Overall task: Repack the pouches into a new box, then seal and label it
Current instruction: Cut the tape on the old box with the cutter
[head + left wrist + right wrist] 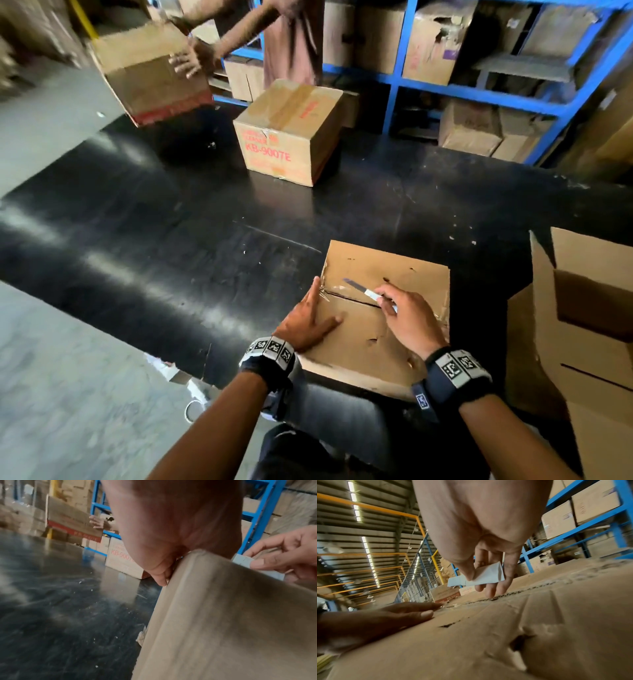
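Far carried box (150, 72) motion-blurred; open box (582, 308) cropped at right edge.

On the tabletop (137, 222) stand three cardboard boxes: one worn and closed (383, 329), one open and empty-looking (582, 308), one printed in red (287, 133). One more box (147, 72) is carried by a second person. One cutter (363, 291).

Across the black tabletop (137, 212) another person (291, 41) is lifting a cardboard box with a red stripe (150, 72). A taped box printed KB-9007E (284, 137) sits on the far side, and blue shelving (479, 92) behind holds more cartons.
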`<state>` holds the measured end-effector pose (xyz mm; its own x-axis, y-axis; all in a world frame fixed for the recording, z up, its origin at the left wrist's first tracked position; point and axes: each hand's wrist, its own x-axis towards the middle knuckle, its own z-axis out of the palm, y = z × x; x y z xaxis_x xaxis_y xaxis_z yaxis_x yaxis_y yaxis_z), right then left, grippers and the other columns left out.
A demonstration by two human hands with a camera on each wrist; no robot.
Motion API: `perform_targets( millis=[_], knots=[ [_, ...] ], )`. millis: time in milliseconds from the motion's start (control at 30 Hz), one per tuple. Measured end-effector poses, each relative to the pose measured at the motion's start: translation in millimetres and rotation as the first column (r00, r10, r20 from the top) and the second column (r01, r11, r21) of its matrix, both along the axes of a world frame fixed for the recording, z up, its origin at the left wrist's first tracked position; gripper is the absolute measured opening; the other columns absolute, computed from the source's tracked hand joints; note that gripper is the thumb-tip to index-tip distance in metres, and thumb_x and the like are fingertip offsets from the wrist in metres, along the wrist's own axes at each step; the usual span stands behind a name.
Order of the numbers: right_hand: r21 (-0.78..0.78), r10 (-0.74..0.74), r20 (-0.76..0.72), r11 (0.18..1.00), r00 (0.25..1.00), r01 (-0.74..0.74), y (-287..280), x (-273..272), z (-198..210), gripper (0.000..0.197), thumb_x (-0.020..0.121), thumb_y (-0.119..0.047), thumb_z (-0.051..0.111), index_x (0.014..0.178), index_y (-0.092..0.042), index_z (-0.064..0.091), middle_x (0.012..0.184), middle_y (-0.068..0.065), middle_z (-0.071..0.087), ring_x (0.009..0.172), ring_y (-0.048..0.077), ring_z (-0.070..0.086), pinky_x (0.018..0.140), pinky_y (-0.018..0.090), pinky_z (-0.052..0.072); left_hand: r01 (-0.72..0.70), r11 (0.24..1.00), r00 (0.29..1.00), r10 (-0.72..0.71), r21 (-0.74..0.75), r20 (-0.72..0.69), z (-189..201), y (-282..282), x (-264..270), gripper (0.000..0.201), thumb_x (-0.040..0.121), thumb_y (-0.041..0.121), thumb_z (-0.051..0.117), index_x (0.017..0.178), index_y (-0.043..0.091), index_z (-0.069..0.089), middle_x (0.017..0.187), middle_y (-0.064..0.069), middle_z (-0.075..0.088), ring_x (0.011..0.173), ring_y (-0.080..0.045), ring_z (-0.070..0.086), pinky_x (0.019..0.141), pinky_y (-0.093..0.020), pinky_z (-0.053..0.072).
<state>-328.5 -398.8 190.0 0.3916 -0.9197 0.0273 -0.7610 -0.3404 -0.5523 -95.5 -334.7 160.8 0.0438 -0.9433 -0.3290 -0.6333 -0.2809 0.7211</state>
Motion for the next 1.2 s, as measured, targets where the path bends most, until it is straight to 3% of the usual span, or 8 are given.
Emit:
perform_targets(
  millis=[100, 333, 533, 700, 867, 1200],
  knots=[
    [-0.028, 0.051, -0.074, 0.998, 0.996, -0.053, -3.6, 10.1, -2.8, 0.021, 0.099, -0.023, 0.061, 0.118, -0.032, 0.066, 0.101, -0.002, 0.077, 0.088, 0.025, 0.071, 0.071, 0.034, 0.054, -0.078, 0.995, 0.996, 0.081, 0.061, -0.035, 1.1, 1.6, 0.7, 0.104, 0.084, 0.065, 0.063, 0.158, 0.031, -0.001, 0.153, -0.005, 0.044, 0.133, -0.024, 0.049, 0.105, -0.026, 0.036],
    [-0.041, 0.107, -0.163, 0.993, 0.981, -0.115, -2.8, 30.0, 7.2, 0.024, 0.099, -0.021, 0.061, 0.119, -0.031, 0.07, 0.108, -0.006, 0.077, 0.092, 0.023, 0.071, 0.076, 0.034, 0.057, -0.077, 0.994, 0.991, 0.085, 0.079, -0.105, -4.1, 2.6, 2.7, 0.103, 0.082, 0.068, 0.063, 0.157, 0.034, 0.002, 0.15, -0.005, 0.047, 0.128, -0.024, 0.053, 0.098, -0.025, 0.037],
    [-0.031, 0.101, -0.222, 0.993, 0.97, -0.111, 1.5, 36.0, 9.2, 0.025, 0.101, -0.022, 0.058, 0.122, -0.031, 0.068, 0.108, -0.007, 0.076, 0.093, 0.019, 0.071, 0.077, 0.035, 0.059, -0.085, 0.994, 0.99, 0.091, 0.061, -0.104, -14.5, 3.8, 5.6, 0.104, 0.078, 0.075, 0.06, 0.156, 0.037, 0.003, 0.152, -0.005, 0.044, 0.13, -0.026, 0.052, 0.108, -0.038, 0.042],
    [-0.02, 0.106, -0.247, 0.993, 0.963, -0.114, 1.9, 34.5, 8.7, 0.027, 0.1, -0.019, 0.06, 0.124, -0.032, 0.066, 0.108, -0.008, 0.076, 0.093, 0.017, 0.069, 0.076, 0.034, 0.058, -0.076, 0.996, 0.992, 0.08, 0.04, -0.097, -13.6, 3.1, 5.1, 0.104, 0.08, 0.072, 0.061, 0.158, 0.032, 0.004, 0.155, -0.006, 0.041, 0.133, -0.026, 0.05, 0.107, -0.034, 0.038],
    [-0.038, 0.113, -0.285, 0.991, 0.952, -0.129, 2.9, 37.8, 13.2, 0.03, 0.097, -0.011, 0.06, 0.12, -0.029, 0.068, 0.105, -0.004, 0.076, 0.09, 0.022, 0.07, 0.074, 0.04, 0.059, -0.072, 0.997, 0.989, 0.074, 0.022, -0.126, -12.2, 3.6, 5.1, 0.105, 0.081, 0.07, 0.062, 0.158, 0.029, 0.005, 0.156, -0.006, 0.04, 0.134, -0.024, 0.048, 0.107, -0.03, 0.037],
    [-0.052, 0.104, -0.312, 0.991, 0.945, -0.126, 8.4, 41.0, 19.7, 0.033, 0.093, -0.006, 0.063, 0.117, -0.029, 0.068, 0.096, -0.003, 0.076, 0.082, 0.025, 0.07, 0.067, 0.038, 0.058, -0.086, 0.996, 0.986, 0.088, 0.016, -0.143, -14.8, 3.5, 5.1, 0.107, 0.078, 0.071, 0.064, 0.158, 0.029, 0.007, 0.153, -0.004, 0.044, 0.133, -0.022, 0.049, 0.11, -0.034, 0.04]
  ],
)
